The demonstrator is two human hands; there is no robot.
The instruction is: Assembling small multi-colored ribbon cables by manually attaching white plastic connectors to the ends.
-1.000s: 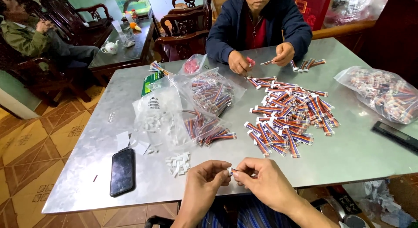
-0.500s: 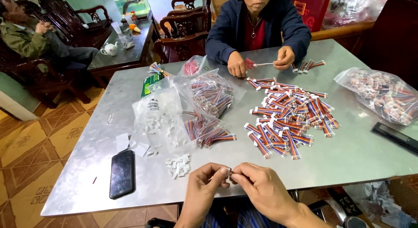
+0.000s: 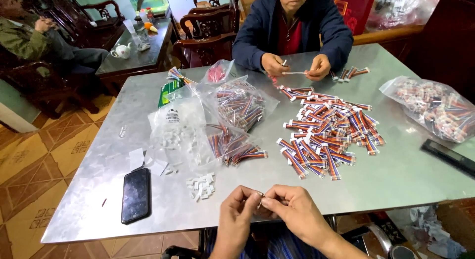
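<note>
My left hand and my right hand meet at the near edge of the metal table, fingertips pinched together on a small connector piece, mostly hidden by the fingers. Just beyond my left hand lies a little heap of white plastic connectors. Farther out spreads a pile of short striped wire bundles. Clear bags of wire bundles and a bag of white connectors lie at centre left.
A black phone lies at the near left. Another person sits across the table, both hands on a wire. A clear bag of wires and a dark flat device sit at right. Wooden chairs stand behind; a third person sits far left.
My hands have stayed together at the table edge, shifting slightly as the fingers work the small piece. The person opposite has brought both hands closer together on a wire.
</note>
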